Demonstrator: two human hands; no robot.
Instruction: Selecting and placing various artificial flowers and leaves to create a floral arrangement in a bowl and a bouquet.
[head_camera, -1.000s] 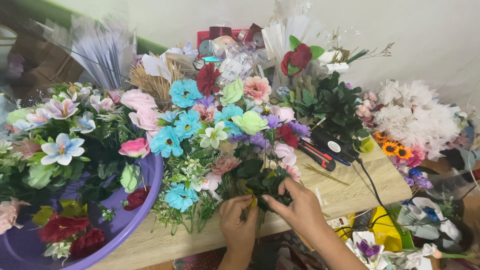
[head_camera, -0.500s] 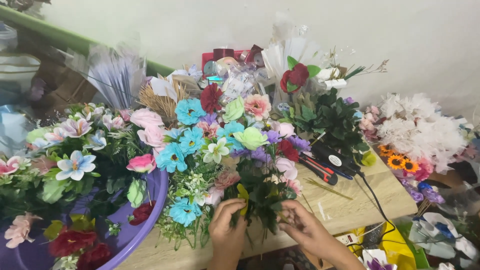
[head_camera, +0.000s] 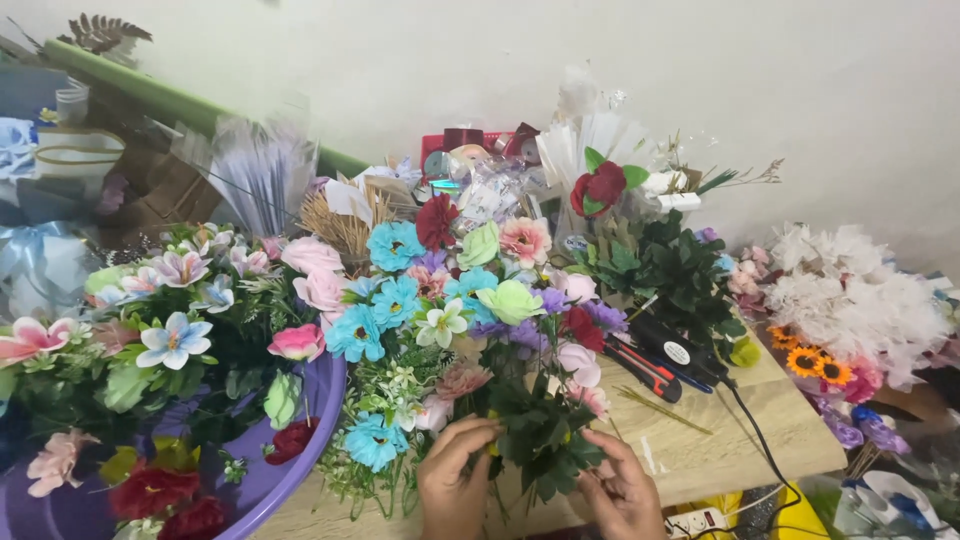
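A mixed bouquet of artificial flowers (head_camera: 470, 300), with blue, pink, green, red and purple blooms, lies on the wooden table (head_camera: 760, 420). Dark green leaves (head_camera: 540, 430) wrap its lower part. My left hand (head_camera: 455, 480) grips the stems and leaves at the bouquet's base from the left. My right hand (head_camera: 620, 490) holds the leaves from the right, fingers curled into the foliage. The stems under my hands are hidden.
A purple basin (head_camera: 290, 450) full of flowers sits at the left. A black tool (head_camera: 670, 350) with a cord and a red-handled cutter (head_camera: 645, 368) lie right of the bouquet. White feathery flowers (head_camera: 850, 300) and small sunflowers (head_camera: 815, 362) are at the far right.
Both hands have stayed on the bouquet's base, with the left hand shifting its grip on the leaves. The camera has drifted, so the scene sits slightly differently in view.
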